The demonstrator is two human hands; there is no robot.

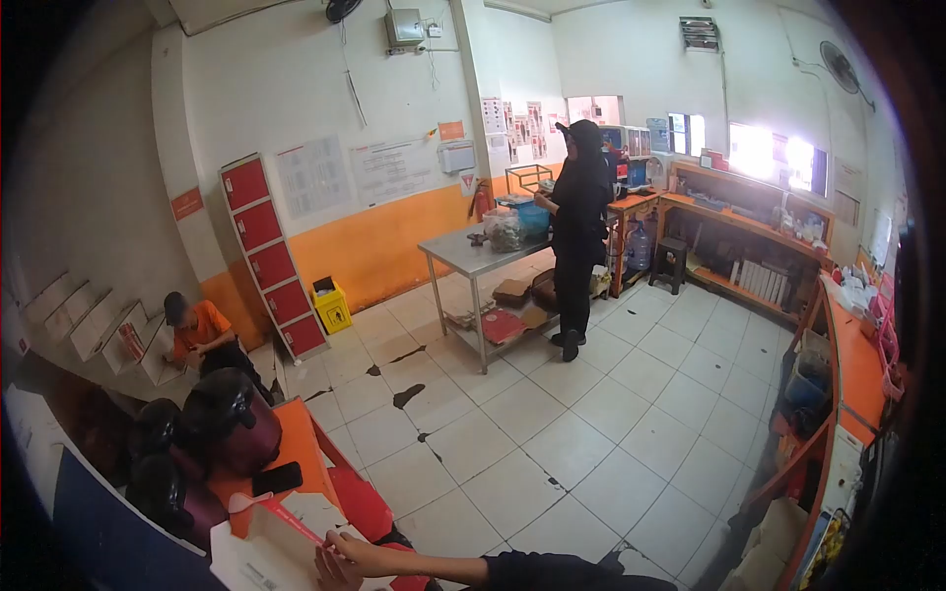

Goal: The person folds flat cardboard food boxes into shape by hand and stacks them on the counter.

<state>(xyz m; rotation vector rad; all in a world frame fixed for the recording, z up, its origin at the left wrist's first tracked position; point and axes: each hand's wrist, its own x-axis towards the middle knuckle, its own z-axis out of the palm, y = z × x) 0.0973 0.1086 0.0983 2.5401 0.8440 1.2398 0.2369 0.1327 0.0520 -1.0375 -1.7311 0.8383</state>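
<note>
While the right hand (353,559) is at the near edge of the view, I read its fingers as mostly closed, bent onto the red strip (294,520) on the opened white carton (264,554). The carton is at near left, flaps spread, and hides part of the orange table (302,433). I cannot distinguish a separate left hand.

Adjacent items: a black phone (277,479) lies flat on the table, just beyond the carton. Dark rounded containers (232,419) with black tops crowd the table's left side and limit access from there. Beyond them, a seated person (204,330) in an orange top occupies the far left, beside the stepped white structure (77,317).

Mid-room obstruction: a metal table (463,258) carries filled bags (503,230), with cartons and a red item on its lower shelf. A standing person (581,231) in black is at its right side.

Surface and room: the floor (512,443) is pale tile with dark, broken patches. Red lockers (273,268) and a yellow bin (332,307) line the white-and-orange far wall. A dark stool (671,258) stands at far right, near the shelving; an orange counter (853,345) runs along the right.
</note>
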